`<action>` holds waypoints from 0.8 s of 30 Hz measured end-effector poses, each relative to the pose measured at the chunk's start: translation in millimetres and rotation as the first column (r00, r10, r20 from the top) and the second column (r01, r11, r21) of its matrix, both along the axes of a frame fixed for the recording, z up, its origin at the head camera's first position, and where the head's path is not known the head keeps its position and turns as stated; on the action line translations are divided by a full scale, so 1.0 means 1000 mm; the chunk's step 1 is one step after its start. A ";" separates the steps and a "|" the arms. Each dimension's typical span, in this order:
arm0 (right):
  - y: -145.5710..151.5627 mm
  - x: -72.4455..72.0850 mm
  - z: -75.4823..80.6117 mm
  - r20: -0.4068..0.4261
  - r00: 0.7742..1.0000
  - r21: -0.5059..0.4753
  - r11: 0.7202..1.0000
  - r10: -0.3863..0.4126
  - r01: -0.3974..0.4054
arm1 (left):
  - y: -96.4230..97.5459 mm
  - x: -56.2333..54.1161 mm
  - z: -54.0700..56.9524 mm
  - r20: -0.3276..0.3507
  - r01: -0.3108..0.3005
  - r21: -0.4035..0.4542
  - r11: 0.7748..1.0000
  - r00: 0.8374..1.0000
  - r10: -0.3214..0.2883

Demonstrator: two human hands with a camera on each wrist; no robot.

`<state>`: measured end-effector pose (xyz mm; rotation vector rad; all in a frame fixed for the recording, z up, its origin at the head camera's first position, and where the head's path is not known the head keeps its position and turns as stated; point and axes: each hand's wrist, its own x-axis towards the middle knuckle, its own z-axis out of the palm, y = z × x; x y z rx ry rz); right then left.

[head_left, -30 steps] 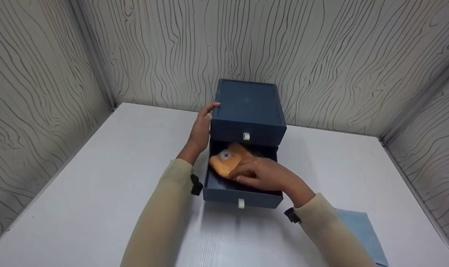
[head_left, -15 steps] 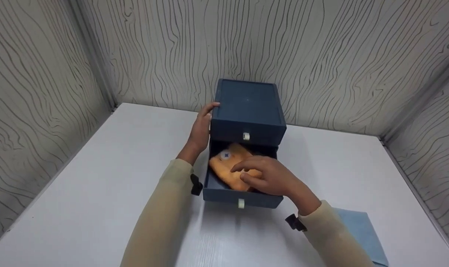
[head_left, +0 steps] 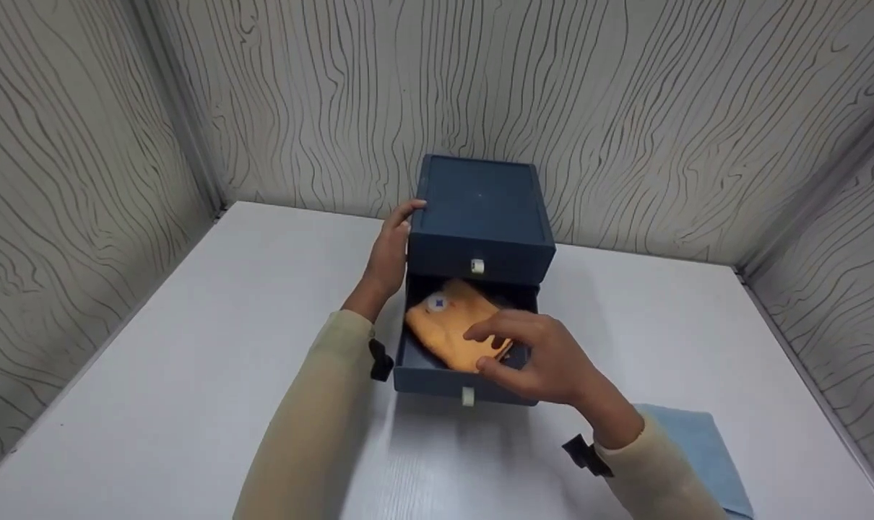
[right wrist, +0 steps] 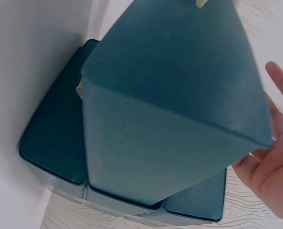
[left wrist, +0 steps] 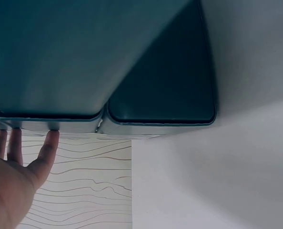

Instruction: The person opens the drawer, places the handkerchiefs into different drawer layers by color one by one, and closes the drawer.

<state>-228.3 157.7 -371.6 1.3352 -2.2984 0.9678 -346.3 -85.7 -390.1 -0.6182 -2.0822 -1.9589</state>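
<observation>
A dark blue drawer unit (head_left: 480,206) stands at the back of the white table, its lower drawer (head_left: 430,385) pulled out. Inside that drawer lies a folded orange cloth (head_left: 444,334) bearing a round white patch with a blue mark. My left hand (head_left: 389,256) rests against the unit's left side with fairly straight fingers; in the left wrist view, fingertips touch the casing edge. Over the drawer's right front is my right hand (head_left: 545,361), thumb and fingers apart, holding nothing. It partly hides the cloth and the drawer's right wall.
A folded light blue cloth (head_left: 701,451) lies at the table's right front, partly behind the right sleeve. Wood-grain patterned panels (head_left: 321,108) enclose the table (head_left: 264,303) at back and sides. The upper drawer (head_left: 444,253) is closed, with a small pale handle.
My right hand has let go of the orange cloth and moved back and to the right. The cloth's near part now lies flat toward the drawer front. My left hand has stayed in place.
</observation>
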 end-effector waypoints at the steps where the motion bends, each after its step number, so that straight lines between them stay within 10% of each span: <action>1: 0.000 0.003 0.001 -0.004 1.000 -0.009 1.000 0.004 -0.004 | 0.000 -0.003 -0.003 -0.002 -0.007 -0.003 1.000 1.000 0.007; 24: -0.003 0.049 -0.024 0.151 0.988 0.126 0.992 -0.038 0.019 | -0.001 -0.009 0.002 0.078 -0.130 0.062 0.990 0.989 0.125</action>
